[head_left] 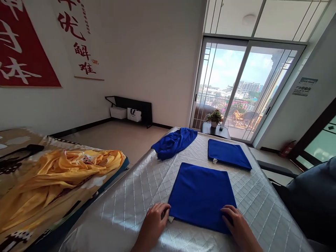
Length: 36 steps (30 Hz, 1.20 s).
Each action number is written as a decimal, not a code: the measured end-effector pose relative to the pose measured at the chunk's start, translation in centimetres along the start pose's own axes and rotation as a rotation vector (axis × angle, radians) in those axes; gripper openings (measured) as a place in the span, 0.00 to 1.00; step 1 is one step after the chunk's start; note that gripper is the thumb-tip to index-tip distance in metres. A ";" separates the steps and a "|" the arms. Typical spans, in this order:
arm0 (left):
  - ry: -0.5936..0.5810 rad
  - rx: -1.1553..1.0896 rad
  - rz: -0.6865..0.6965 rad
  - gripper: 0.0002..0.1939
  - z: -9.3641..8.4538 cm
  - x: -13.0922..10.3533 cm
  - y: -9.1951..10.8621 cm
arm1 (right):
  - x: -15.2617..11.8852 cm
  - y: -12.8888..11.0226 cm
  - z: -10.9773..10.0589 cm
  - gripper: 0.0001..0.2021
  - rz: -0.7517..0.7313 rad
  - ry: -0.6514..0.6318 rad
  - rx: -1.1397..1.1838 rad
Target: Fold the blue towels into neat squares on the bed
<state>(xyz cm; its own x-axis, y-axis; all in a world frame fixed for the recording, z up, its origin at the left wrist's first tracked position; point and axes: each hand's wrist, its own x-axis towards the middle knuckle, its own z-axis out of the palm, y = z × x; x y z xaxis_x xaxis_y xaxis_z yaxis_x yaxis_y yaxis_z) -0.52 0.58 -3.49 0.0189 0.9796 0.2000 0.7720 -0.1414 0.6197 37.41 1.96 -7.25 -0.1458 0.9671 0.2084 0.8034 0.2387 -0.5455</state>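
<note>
A folded blue cloth (202, 196) lies flat in front of me on the silver quilted mattress (131, 206), with a small white tag at its near left corner. My left hand (156, 217) pinches the cloth's left edge beside that tag. At the right edge, the curled fingers of my right hand (235, 220) grip the cloth near its close corner. Beyond it on the right is a second folded blue cloth (228, 154), also tagged. A crumpled blue cloth (174, 141) is heaped at the far left of the mattress.
To the left, a bed (89, 189) with a patterned cover carries a rumpled yellow cloth (63, 171). A potted plant (215, 117) stands on a small black table (214, 130) past the mattress's far end. At the right is a dark seat (315, 189).
</note>
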 end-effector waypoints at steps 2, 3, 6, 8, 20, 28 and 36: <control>-0.002 -0.016 0.001 0.14 0.0 0.0 -0.4 | -3.4 2.9 0.2 0.18 -0.034 0.073 -0.077; -0.003 -0.022 -0.001 0.14 0.0 0.1 -0.6 | -4.8 4.0 0.4 0.18 -0.073 0.096 -0.110; 0.002 -0.021 -0.012 0.15 -0.3 0.3 -0.8 | -7.4 5.3 1.2 0.19 -0.208 0.169 -0.193; 0.017 -0.008 -0.009 0.14 -0.5 0.4 -0.9 | -8.1 5.1 1.9 0.18 -0.270 0.225 -0.233; 0.071 0.100 0.033 0.17 0.7 -0.5 -2.8 | -4.8 2.4 4.6 0.32 -0.013 0.201 -0.375; 0.087 0.260 0.088 0.18 1.1 -1.0 -2.2 | -4.3 2.6 5.6 0.30 0.208 -0.071 -0.416; 0.042 0.482 0.079 0.20 1.8 -1.3 -2.5 | -4.4 3.3 5.6 0.33 0.207 -0.036 -0.397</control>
<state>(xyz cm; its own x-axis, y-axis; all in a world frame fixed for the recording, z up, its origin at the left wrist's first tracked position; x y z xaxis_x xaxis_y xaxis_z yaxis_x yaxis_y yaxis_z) -1.33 -0.04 -6.67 0.0713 0.9605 0.2689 0.9757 -0.1232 0.1814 37.49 -1.02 -14.55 0.0275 0.9951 0.0954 0.9761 -0.0061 -0.2172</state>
